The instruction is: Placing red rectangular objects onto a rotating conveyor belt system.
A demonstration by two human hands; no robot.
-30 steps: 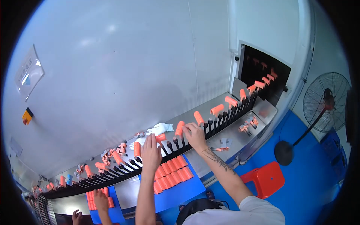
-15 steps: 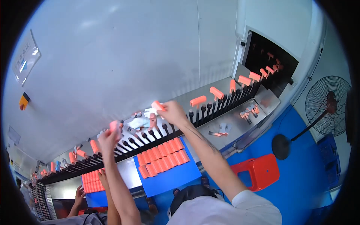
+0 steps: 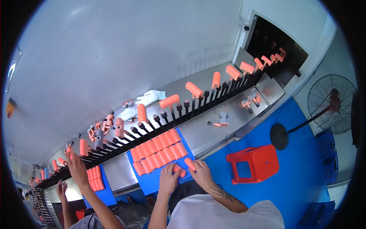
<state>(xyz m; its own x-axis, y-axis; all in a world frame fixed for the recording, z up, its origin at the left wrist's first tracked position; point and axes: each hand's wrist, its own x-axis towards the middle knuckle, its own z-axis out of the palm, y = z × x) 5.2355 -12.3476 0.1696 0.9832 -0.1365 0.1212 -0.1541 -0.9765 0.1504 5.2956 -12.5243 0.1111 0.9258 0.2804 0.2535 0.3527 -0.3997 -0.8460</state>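
Note:
My left hand (image 3: 169, 180) and my right hand (image 3: 201, 172) rest side by side at the near edge of a blue tray (image 3: 152, 184) that holds rows of orange sleeves (image 3: 158, 149). An orange sleeve (image 3: 189, 163) sticks out from the fingers of my right hand. Another orange sleeve (image 3: 178, 170) lies under my left hand's fingertips. Beyond the tray runs a line of black pegs (image 3: 179, 108), several of them capped with orange sleeves (image 3: 169, 101), leading toward a dark opening (image 3: 274, 42) at the upper right.
A co-worker's hand (image 3: 76, 168) reaches to the pegs at the left, beside a second blue tray (image 3: 106, 192) of orange sleeves. White gloves (image 3: 151, 97) and small grey parts (image 3: 223, 118) lie on the steel bench. A red stool (image 3: 253, 162) and a floor fan (image 3: 329, 103) stand on the blue floor.
Both my hands have come back from the peg line down to the blue tray and closed on orange sleeves. The pegs with sleeves have moved along toward the opening.

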